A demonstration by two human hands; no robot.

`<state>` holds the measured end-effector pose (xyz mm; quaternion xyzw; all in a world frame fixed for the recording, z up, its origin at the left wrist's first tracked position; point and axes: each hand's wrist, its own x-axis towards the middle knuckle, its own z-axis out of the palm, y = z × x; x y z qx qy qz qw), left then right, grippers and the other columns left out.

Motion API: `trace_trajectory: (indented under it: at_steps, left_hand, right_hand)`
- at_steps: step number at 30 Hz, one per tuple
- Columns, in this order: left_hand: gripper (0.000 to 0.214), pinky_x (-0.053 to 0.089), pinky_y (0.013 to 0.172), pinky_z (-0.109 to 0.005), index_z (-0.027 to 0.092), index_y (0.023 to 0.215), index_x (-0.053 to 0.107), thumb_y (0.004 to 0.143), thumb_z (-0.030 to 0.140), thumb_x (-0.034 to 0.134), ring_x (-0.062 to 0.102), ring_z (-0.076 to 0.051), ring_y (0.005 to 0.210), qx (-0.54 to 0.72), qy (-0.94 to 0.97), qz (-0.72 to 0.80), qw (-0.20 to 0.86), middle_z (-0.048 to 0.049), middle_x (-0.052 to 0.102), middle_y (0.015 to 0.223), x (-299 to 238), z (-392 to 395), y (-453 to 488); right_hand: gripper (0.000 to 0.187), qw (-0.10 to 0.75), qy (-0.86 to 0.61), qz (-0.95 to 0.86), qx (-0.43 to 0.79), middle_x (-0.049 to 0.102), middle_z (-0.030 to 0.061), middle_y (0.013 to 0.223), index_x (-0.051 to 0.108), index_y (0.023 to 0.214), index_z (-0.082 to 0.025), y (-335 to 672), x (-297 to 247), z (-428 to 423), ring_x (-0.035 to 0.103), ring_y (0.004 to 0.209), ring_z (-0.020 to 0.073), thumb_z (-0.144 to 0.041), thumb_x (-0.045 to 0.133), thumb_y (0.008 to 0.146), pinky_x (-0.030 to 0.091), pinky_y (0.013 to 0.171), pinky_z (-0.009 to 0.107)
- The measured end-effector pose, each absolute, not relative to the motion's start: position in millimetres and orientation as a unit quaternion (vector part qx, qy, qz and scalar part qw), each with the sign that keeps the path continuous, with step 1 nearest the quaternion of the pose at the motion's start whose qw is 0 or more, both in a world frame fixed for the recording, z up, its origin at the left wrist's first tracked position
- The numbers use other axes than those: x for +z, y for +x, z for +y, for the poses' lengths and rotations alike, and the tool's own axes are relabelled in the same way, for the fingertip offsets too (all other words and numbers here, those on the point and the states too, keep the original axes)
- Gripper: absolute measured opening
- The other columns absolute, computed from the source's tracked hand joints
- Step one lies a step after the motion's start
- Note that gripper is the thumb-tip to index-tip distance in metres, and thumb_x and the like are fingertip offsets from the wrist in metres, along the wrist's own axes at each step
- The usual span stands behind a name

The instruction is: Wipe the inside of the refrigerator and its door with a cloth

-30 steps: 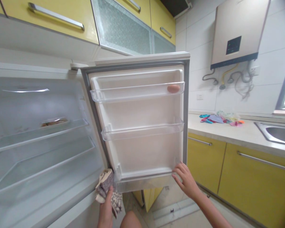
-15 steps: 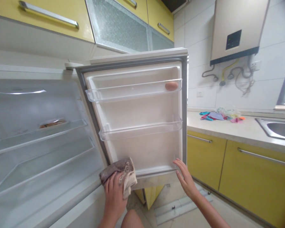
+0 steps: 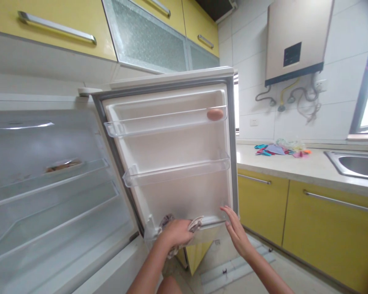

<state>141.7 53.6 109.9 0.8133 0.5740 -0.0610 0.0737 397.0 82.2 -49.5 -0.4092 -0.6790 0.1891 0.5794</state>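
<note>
Our left hand (image 3: 179,232) clutching a patterned cloth (image 3: 196,224) at the lowest bin (image 3: 151,232) of the fridge door (image 3: 178,145), our right hand (image 3: 236,233) outstretched at that bin's right end, any grip there unclear to us, an egg (image 3: 215,114) in the top bin (image 3: 162,123), a sink (image 3: 334,161) beyond.

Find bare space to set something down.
Bare: the clear plastic middle door shelf; the clear plastic top shelf, left of the brown oval egg; the pale countertop in front of the colourful pile, left of the steel sink.
Crowded: the clear plastic bottom shelf, partly covered by the left hand and brown patterned cloth.
</note>
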Motion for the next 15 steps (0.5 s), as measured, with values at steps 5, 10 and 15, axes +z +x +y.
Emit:
trace_trajectory:
  at_steps: [5,10,15]
  left_hand:
    - [0.042,0.055,0.090,-0.044,0.023,0.117,0.066,0.083,0.037,0.047,0.071,-0.032,0.104,-0.021,0.845,0.532,0.050,-0.0144,0.075,0.114,98,57,214]
    - [0.046,0.056,0.087,-0.048,0.014,0.122,0.058,0.080,0.031,0.050,0.069,-0.035,0.103,0.024,0.858,0.513,0.029,-0.0194,0.071,0.116,87,49,266]
    - [0.051,0.049,0.099,-0.049,0.016,0.127,0.054,0.078,0.032,0.055,0.062,-0.033,0.114,0.067,0.862,0.502,0.009,-0.0162,0.065,0.126,77,37,256]
  right_hand:
    - [0.058,0.566,-0.355,-0.672,0.321,0.042,0.0075,0.158,0.026,0.155,-0.031,410,-41,86,0.034,0.149,0.0233,-0.048,0.036,0.100,0.027,0.123,0.049]
    - [0.063,0.574,-0.339,-0.621,0.411,0.037,0.0075,0.160,0.018,0.157,-0.034,418,-32,87,0.035,0.148,0.0221,-0.054,0.035,0.099,0.024,0.123,0.051]
    - [0.066,0.553,-0.374,-0.630,0.396,0.035,0.0080,0.162,0.016,0.158,-0.033,412,-26,79,0.032,0.149,0.0210,-0.055,0.037,0.099,0.026,0.123,0.049]
